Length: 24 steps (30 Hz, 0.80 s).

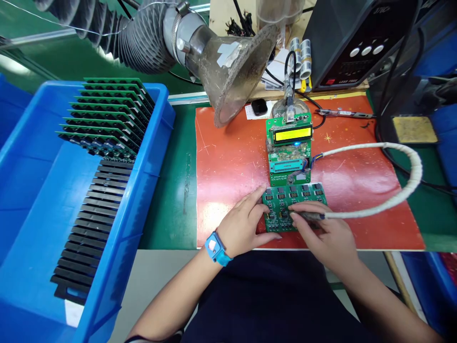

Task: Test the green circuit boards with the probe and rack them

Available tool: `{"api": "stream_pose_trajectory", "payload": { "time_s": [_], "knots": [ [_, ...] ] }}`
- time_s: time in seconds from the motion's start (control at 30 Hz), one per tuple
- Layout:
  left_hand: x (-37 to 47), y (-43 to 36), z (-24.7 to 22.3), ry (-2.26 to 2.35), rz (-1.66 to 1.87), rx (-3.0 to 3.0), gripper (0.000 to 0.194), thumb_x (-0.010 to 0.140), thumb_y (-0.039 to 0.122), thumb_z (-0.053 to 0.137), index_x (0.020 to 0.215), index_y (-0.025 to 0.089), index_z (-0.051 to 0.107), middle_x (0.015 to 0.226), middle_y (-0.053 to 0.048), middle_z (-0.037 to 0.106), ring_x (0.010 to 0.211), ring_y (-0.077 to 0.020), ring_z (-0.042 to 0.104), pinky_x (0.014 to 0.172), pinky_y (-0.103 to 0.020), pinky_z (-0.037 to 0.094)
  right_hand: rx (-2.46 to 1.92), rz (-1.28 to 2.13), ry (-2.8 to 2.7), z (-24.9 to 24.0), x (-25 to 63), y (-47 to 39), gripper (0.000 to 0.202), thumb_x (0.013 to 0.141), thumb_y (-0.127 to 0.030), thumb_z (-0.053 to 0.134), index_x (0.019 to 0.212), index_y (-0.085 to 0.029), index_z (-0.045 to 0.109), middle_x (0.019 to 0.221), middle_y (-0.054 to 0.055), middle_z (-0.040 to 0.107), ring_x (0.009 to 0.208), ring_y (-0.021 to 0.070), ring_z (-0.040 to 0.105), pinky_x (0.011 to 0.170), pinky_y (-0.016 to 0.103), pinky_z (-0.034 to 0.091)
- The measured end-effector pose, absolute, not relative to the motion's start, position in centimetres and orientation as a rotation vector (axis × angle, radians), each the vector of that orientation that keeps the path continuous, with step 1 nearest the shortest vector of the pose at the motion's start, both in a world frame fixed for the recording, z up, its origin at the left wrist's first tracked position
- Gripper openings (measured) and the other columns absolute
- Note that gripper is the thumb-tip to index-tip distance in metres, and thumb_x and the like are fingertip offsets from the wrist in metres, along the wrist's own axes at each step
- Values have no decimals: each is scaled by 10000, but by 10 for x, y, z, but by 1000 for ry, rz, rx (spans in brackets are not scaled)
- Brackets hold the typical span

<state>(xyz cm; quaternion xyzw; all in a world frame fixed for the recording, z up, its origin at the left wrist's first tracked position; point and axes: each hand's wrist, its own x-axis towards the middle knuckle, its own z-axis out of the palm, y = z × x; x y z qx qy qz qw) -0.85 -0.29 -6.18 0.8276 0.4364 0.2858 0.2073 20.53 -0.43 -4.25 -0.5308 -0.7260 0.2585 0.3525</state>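
A green circuit board panel (293, 194) with a row of small digit displays lies flat on the red mat. My left hand (246, 220) rests along its left edge, fingers spread and touching the board. In my right hand (326, 233) is a probe (310, 216) on a white-wrapped cable, pinched between thumb and fingers, its tip down on the panel near the middle left. Just beyond the panel sits a programmer board (290, 178) with a lit yellow screen (293, 135) and a teal chip socket (287, 165). My right hand covers the panel's lower right part.
At left, a blue bin (157, 157) holds several upright circuit boards (107, 114) in a black slotted rack (89, 228). A fume extraction hood (232, 71) hangs over the mat's back. A black soldering station (357, 47) and a yellow sponge (414, 129) are at right.
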Motion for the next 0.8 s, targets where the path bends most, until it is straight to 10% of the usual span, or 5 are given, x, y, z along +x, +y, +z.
{"api": "stream_pose_trajectory", "payload": {
  "time_s": [0.8],
  "knots": [
    [-9, -2, -60, 1213, 785, 2256, 524, 752, 513, 795, 1041, 153, 548, 1471, -247, 457, 1337, -342, 523, 1037, -486, 538, -1361, 699, -1780, -40, 201, -1, 87, 927, -224, 599, 885, -225, 676, 860, 49, 719, 821, 207, 705, 717, 341, 609]
  ]
}}
